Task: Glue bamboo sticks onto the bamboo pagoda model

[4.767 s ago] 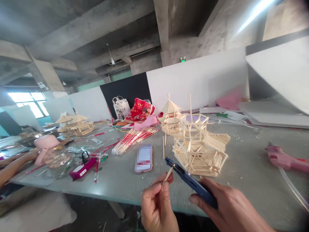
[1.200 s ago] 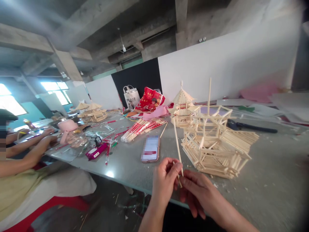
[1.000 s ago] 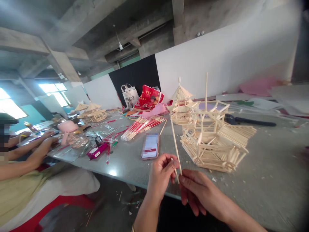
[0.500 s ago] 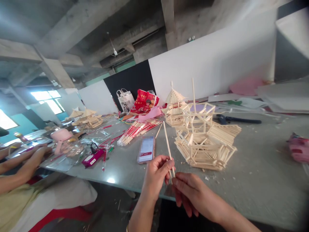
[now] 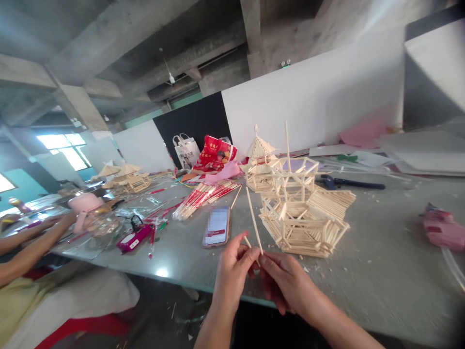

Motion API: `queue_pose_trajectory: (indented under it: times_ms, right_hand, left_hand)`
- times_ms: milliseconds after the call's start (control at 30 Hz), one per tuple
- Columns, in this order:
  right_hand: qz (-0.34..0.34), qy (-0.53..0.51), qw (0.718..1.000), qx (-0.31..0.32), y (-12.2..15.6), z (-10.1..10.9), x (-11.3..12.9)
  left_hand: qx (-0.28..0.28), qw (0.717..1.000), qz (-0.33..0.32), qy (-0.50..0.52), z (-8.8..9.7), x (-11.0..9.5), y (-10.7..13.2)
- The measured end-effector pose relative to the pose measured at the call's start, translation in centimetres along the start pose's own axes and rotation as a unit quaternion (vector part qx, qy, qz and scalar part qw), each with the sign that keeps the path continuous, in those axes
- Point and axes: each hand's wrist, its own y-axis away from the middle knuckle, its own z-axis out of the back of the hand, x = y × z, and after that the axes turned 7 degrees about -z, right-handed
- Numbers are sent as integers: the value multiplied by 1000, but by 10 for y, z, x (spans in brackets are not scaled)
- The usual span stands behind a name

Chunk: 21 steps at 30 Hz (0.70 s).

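Note:
My left hand point(image 5: 232, 264) is closed in a pinch at the table's front edge, with a short thin wooden stick point(image 5: 247, 241) poking out between thumb and forefinger. A longer wooden stick point(image 5: 254, 220) slants up and away, its lower end between both hands' fingertips. My right hand point(image 5: 290, 281) meets the left there, thumb and forefinger pinching that lower end. Just beyond stands a lattice model of wooden sticks point(image 5: 305, 237), an open many-sided frame with a tall upright stick point(image 5: 287, 145). A phone point(image 5: 217, 228) lies left of my hands.
Bundled sticks in red-and-clear wrapping point(image 5: 203, 196) lie behind the phone. Further back stands a pagoda-roofed stick model point(image 5: 259, 150). A pink glue gun point(image 5: 443, 225) is at right, a dark-handled tool point(image 5: 358, 184) behind the model. A magenta power bank-like box point(image 5: 135, 238) and a co-worker's arms point(image 5: 36, 247) are at left.
My right hand has moved slightly up and left, closer to my left thumb. The short stick now sticks out apart from the long one. The view has shifted a little.

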Motion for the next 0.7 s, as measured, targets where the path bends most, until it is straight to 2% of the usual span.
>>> queue_pose_trajectory:
  times_ms: [100,233,300,367,433,500,700]
  right_hand:
    - [-35,-3,999,-28,-7,-1,3]
    - [-38,0,998,-52,-8,-1,3]
    - [-18,16,997,-76,-2,0,0]
    - [38,85,989,-115,7,0,-3]
    - [103,186,965,-153,17,2,-6]
    - [138,254,943,-167,26,3,-7]
    - [134,224,952,-161,40,11,-5]
  left_hand:
    - [-32,999,3,-33,3,5,-6]
    - [-55,996,-10,-68,9,12,-16]
    - [-50,997,-12,-61,10,14,-18]
    - [-37,998,-7,-44,8,14,-16]
    - [-22,999,-2,-23,4,13,-11]
    - [-7,1000,1,6,-2,12,-4]
    - [19,999,12,36,-23,8,14]
